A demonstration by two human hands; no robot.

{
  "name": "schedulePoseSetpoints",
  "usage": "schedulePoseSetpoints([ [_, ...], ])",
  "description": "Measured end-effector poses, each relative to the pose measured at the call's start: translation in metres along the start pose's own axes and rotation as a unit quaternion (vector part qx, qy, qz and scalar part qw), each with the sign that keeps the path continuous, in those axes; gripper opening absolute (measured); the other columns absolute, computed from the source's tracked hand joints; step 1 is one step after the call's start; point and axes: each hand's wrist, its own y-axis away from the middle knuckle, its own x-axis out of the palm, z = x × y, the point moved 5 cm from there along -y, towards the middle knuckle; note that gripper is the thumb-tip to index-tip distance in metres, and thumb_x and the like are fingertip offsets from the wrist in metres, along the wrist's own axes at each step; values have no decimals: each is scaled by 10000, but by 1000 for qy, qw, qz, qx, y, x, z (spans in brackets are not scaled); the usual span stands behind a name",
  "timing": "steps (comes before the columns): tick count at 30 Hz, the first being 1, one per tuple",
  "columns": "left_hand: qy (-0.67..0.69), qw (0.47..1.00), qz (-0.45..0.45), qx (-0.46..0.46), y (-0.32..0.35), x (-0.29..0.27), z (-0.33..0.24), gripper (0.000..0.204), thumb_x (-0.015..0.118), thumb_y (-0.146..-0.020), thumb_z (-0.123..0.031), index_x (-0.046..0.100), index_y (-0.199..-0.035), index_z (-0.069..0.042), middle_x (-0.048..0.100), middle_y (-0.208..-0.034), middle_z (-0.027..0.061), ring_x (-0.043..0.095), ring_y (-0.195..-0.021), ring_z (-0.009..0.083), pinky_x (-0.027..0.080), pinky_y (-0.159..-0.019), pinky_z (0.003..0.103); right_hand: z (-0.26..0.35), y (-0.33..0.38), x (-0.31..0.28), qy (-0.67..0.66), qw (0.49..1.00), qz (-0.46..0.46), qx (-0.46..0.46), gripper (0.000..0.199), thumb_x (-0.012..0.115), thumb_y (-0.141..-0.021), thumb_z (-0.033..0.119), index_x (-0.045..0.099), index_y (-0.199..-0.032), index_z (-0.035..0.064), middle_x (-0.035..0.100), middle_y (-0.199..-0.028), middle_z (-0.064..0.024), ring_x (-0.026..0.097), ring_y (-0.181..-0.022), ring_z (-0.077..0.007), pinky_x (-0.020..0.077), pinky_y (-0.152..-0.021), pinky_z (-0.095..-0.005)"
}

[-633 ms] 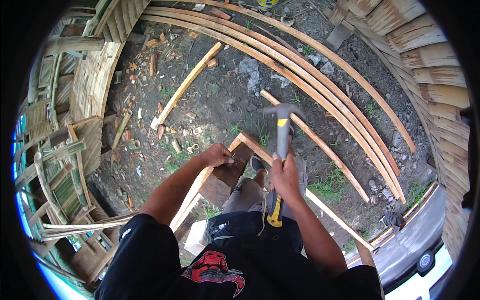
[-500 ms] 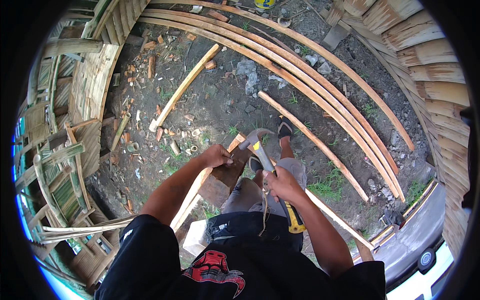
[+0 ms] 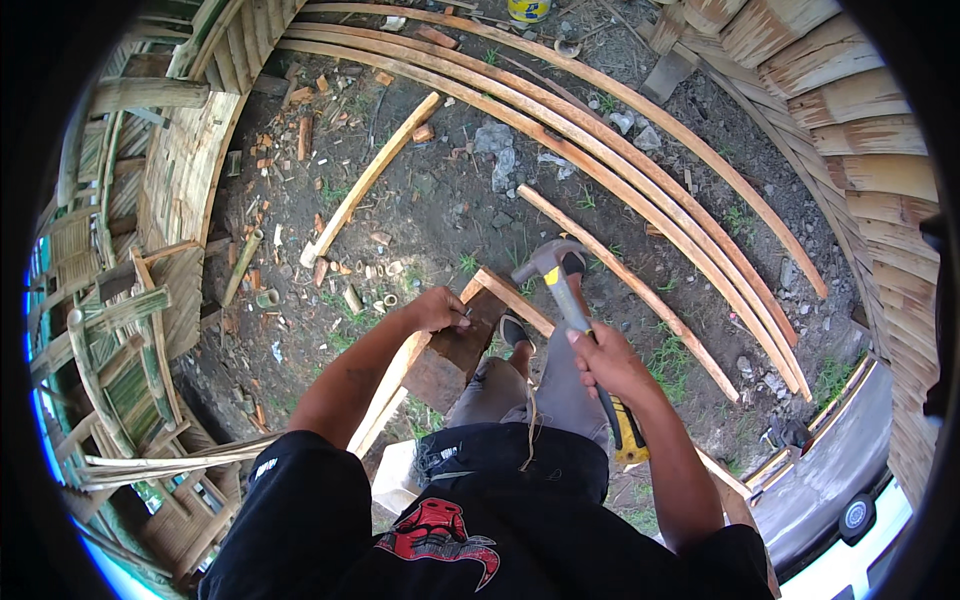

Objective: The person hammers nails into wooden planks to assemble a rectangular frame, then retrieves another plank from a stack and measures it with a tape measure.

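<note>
Listing contents of an outdoor work area, hands first.

Right hand point(image 3: 612, 362): fingers closed round the grip of a claw hammer point(image 3: 571, 304), thumb laid along the handle. Grey head with yellow marking on the shaft; head at the far end, apart from the left hand and to its right; butt of the handle toward the near right.

Left hand point(image 3: 436, 310): fingers drawn together in a narrow pinch on a small thin item point(image 3: 465, 313), too small to identify, directly over a brown wooden block point(image 3: 440, 363).

Timber frame point(image 3: 400, 366): two pale lengths meeting in a corner just beyond the block, one running near left, the other near right.

Ground point(image 3: 430, 222): bare soil with grass tufts. One short timber point(image 3: 370, 182), far left; another timber point(image 3: 632, 295), right; several long timbers point(image 3: 640, 198), far right, appearing curved. Cut bamboo rings point(image 3: 394, 268), left. Yellow container point(image 3: 528, 10), far edge.
</note>
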Motion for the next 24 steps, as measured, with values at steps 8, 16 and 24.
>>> schedulePoseSetpoints([
  [8, 55, 974, -219, 19, 2, -25, 27, 298, 490, -873, 70, 679, -1102, 58, 724, -1047, 148, 709, -937, 194, 548, -849, 311, 58, -2, 24, -142, 950, -262, -92, 269, 470, -1024, 301, 432, -954, 44, 481, -646, -25, 499, -459, -126, 423, -409, -289],
  [16, 215, 914, -344, 13, 24, -26, 77, 355, 399, -848, 148, 647, -1101, 126, 702, -1054, 190, 709, -922, 232, 573, -801, 320, 81, 27, -53, -96, 977, -165, -94, 255, 516, -1012, 329, 466, -934, 91, 437, -655, 32, 428, -491, -47, 370, -413, -212],
  [24, 280, 841, -462, -28, 73, 5, 66, 309, 411, -888, 109, 663, -1066, 98, 714, -1016, 164, 707, -921, 224, 561, -828, 317, -8, -7, 82, 66, 991, 80, 84, 267, 502, -1005, 266, 446, -950, 11, 496, -642, -37, 519, -491, -145, 431, -409, -321],
])
